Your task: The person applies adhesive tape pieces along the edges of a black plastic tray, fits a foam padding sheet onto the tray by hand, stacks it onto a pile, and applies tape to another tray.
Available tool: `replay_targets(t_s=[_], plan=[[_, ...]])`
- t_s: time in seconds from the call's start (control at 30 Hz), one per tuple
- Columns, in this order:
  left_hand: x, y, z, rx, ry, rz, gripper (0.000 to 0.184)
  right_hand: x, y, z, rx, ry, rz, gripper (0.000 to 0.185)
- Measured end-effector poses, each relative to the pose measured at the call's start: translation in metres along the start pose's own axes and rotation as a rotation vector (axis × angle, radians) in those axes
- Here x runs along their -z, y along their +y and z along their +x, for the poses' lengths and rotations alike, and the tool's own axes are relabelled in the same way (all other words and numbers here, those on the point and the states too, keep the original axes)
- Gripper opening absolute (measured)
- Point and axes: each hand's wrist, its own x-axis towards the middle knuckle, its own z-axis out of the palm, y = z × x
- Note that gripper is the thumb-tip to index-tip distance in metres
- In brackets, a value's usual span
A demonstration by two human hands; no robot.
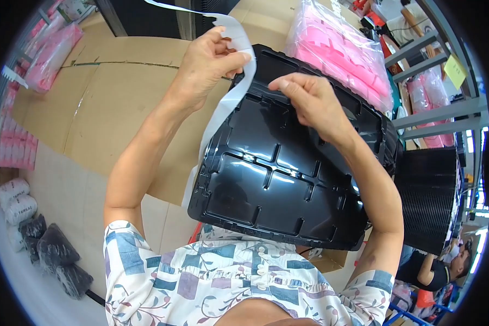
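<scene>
My left hand [209, 65] pinches a long white strip [228, 100], which looks like paper or label backing. The strip curls over the upper left side of a black moulded plastic tray [244, 190] and hangs down along its left edge. Over the upper part of the tray is my right hand [315, 103], thumb and forefinger pressed together and the other fingers curled. Whatever may be between those fingertips is too small to make out. The tray lies in front of my body, with its shiny ribbed compartments facing up.
Flattened cardboard [114, 114] covers the surface at left. Pink items in a clear bag [339, 49] lie beyond the tray. A stack of black trays [426, 190] stands at right, near a metal rack [445, 111]. Dark bagged bundles [60, 252] sit lower left. Another person [440, 271] is at lower right.
</scene>
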Motion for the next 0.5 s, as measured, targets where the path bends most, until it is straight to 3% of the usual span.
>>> replay_targets(t_s=[0.03, 0.1, 0.17, 0.3, 0.43, 0.5], plan=[[0.0, -0.002, 0.003, -0.002, 0.012, -0.004, 0.024, -0.006, -0.004, 0.0, -0.05, -0.011, -0.021, 0.025], [0.001, -0.003, 0.009, -0.061, 0.005, 0.035, 0.02, -0.013, 0.015, 0.006, 0.317, 0.048, -0.358, 0.025], [0.008, -0.006, 0.016, -0.071, 0.044, 0.043, 0.013, -0.013, -0.016, -0.004, 0.229, -0.034, -0.581, 0.022], [0.03, -0.014, 0.033, -0.145, 0.003, 0.07, 0.008, 0.006, -0.009, 0.003, 0.301, 0.052, -0.822, 0.017], [0.026, -0.004, 0.033, -0.089, 0.024, -0.037, 0.006, 0.014, -0.007, 0.01, 0.364, 0.128, -1.067, 0.03], [0.026, -0.003, 0.033, -0.047, -0.064, -0.005, 0.005, 0.018, 0.001, 0.013, 0.409, 0.129, -1.1, 0.041]])
